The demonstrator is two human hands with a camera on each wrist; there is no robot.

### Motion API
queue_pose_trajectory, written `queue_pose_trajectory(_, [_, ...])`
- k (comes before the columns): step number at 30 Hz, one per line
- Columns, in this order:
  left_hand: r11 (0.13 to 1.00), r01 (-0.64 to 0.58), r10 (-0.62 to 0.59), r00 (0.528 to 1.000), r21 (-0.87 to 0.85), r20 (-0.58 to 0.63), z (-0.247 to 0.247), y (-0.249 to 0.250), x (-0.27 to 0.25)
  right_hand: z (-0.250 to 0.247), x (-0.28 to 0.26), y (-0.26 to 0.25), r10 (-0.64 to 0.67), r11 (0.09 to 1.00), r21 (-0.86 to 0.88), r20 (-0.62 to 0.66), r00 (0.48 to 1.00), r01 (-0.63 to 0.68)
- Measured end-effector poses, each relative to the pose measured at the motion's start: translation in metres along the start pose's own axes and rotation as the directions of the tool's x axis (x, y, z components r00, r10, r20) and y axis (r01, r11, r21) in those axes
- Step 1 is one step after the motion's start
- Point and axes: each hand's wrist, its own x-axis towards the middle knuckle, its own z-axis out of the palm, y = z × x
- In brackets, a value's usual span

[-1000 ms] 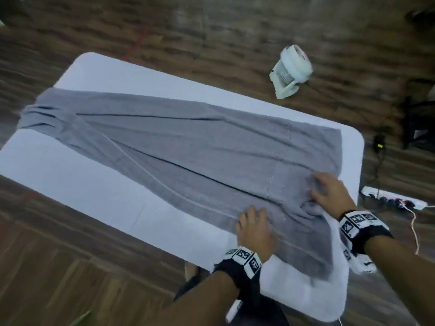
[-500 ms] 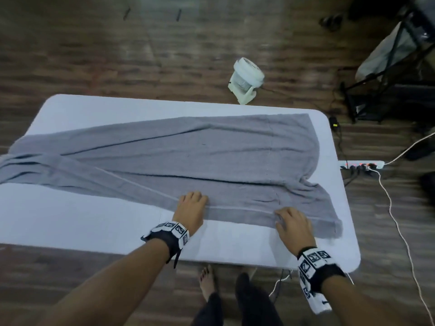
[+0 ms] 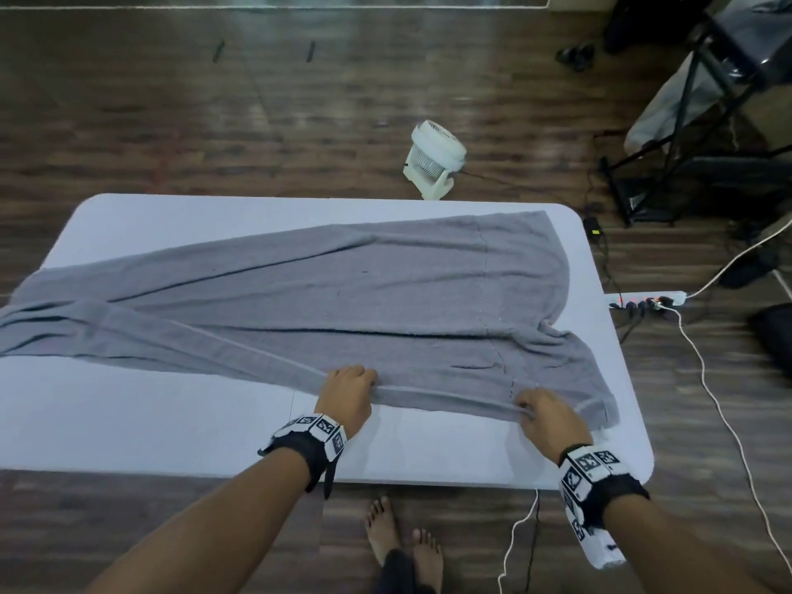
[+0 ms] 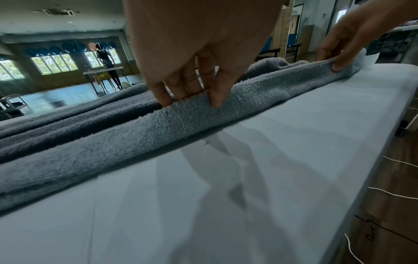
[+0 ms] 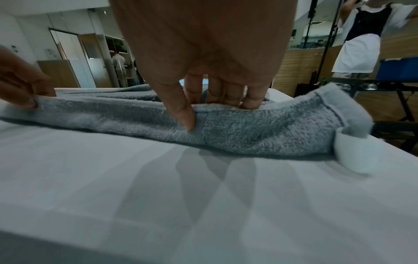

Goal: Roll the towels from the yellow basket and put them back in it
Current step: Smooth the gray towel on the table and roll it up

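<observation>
Both hands now pinch the grey terry towel's (image 3: 343,302) near hem, raised slightly off the white table (image 3: 171,422), where half a second ago they lay on it.

On that rounded-corner table the towel lies lengthwise, loopy and creased, its left end bunched at the table's left edge. The left hand (image 3: 348,394) clamps thumb against fingers on the folded hem near the table's middle; the right hand (image 3: 550,418) does likewise near the table's right end. Beyond the table's far edge sits a white desk fan (image 3: 435,162); a power strip (image 3: 647,300) lies off its right side.
</observation>
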Motion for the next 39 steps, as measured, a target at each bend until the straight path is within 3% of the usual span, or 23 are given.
queue_pose_trajectory(11, [0.992, 0.033, -0.037, 0.999, -0.122, -0.03, -0.002, 0.004, -0.042, 0.017, -0.054, 0.017, -0.032, 0.989, 0.138, -0.1, 0.994, 0.046])
queue_pose_trajectory(15, [0.992, 0.021, -0.026, 0.999, -0.125, -0.04, -0.003, 0.006, -0.056, 0.021, -0.078, 0.015, -0.084, 0.984, 0.149, -0.066, 0.994, 0.093])
queue_pose_trajectory(21, [0.991, 0.02, -0.023, 0.999, -0.132, -0.024, 0.003, 0.006, -0.083, 0.044, -0.11, 0.023, -0.043, 0.981, 0.191, -0.01, 0.999, 0.044])
queue_pose_trajectory(26, [0.992, -0.007, 0.011, 1.0, -0.126, 0.028, 0.013, 0.009, -0.1, 0.064, -0.122, 0.025, -0.021, 0.99, 0.141, 0.153, 0.988, 0.0])
queue_pose_trajectory(29, [0.992, 0.008, -0.005, 1.0, -0.128, 0.026, 0.016, 0.008, -0.102, 0.071, -0.116, -0.005, -0.113, 0.988, 0.119, 0.114, 0.987, 0.1])
queue_pose_trajectory(34, [0.99, -0.012, 0.018, 0.999, -0.139, 0.042, 0.013, 0.004, -0.098, 0.073, -0.086, -0.119, -0.341, 0.923, 0.234, 0.126, 0.931, 0.307])
queue_pose_trajectory(39, [0.973, -0.01, 0.029, 0.996, -0.232, 0.081, 0.002, -0.002, -0.095, 0.083, -0.067, -0.182, -0.283, 0.938, 0.25, 0.16, 0.946, 0.238])
